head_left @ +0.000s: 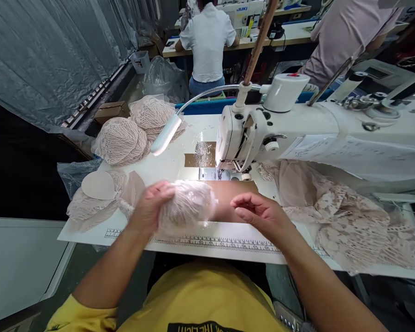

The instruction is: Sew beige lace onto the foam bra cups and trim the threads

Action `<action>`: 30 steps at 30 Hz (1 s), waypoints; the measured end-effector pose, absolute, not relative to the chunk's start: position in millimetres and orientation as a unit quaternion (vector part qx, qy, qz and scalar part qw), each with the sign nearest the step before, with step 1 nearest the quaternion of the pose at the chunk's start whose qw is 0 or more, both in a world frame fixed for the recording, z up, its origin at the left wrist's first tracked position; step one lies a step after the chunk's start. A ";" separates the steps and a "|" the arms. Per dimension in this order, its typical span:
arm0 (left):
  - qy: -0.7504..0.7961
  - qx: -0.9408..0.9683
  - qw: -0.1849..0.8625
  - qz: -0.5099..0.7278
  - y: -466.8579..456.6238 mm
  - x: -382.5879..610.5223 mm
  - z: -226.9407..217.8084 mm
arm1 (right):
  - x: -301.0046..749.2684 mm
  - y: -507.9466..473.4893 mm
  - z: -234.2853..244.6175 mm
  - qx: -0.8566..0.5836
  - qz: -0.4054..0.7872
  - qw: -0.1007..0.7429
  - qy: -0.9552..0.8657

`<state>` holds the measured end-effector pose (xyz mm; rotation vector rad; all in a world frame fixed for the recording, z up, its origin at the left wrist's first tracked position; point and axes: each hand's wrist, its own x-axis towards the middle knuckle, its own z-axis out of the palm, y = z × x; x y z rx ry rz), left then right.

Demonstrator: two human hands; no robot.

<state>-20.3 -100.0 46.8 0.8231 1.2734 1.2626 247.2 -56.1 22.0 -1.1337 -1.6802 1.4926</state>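
Note:
My left hand (pixel 152 205) is closed on the left edge of a pale pink lace bra cup (pixel 188 205), blurred by motion, in front of the sewing machine (pixel 235 138). To the right of the cup, apart from it, my right hand (pixel 259 213) is half curled. A small gap shows between its thumb and forefinger, with nothing visible in it. Beneath the hands are a brown plate (pixel 235 196) set in the white table (pixel 173 161) and a printed ruler strip (pixel 214 242) along the front edge.
Stacked lace cups (pixel 121 140) lie at back left, with more lace pieces (pixel 90 210) nearer. Lace fabric (pixel 352 221) spreads over the table's right side. A bendy lamp (pixel 168 133) reaches over the left. Two people (pixel 209 44) are beyond the machine.

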 end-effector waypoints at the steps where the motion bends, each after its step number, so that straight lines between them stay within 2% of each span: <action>1: 0.570 0.385 0.477 0.548 -96.7 -29.9 54.3 | 253.5 -54.7 22.2 -0.446 0.547 0.308 -0.638; 4: 0.645 0.556 0.224 0.474 -80.0 -36.3 64.2 | 262.2 -50.2 28.2 -0.467 0.503 0.294 -0.665; 6: 0.635 0.667 0.117 0.372 -63.0 -18.4 54.9 | 257.4 -44.4 34.9 -0.459 0.468 0.264 -0.707; 9: 0.593 0.762 0.129 0.226 -39.2 26.3 24.7 | 241.1 -30.1 40.1 -0.427 0.402 0.226 -0.778; 13: 0.582 0.773 0.149 0.204 -37.0 69.8 -3.6 | 223.4 -13.7 26.2 -0.416 0.318 0.192 -0.830; 19: 0.533 0.832 0.122 0.096 -54.4 55.9 20.0 | 216.0 -19.3 0.3 -0.420 0.160 0.106 -0.887; 22: 0.466 0.857 0.170 0.138 -47.4 38.0 24.9 | 215.4 -23.6 -0.8 -0.406 0.081 0.057 -0.909; 27: 0.439 0.871 0.057 0.212 -34.6 30.0 -1.2 | 214.3 -22.8 0.2 -0.406 0.034 0.032 -0.913; 30: 0.431 0.876 0.042 0.212 -27.5 30.6 -14.9 | 213.0 -19.3 0.3 -0.418 0.023 0.029 -0.908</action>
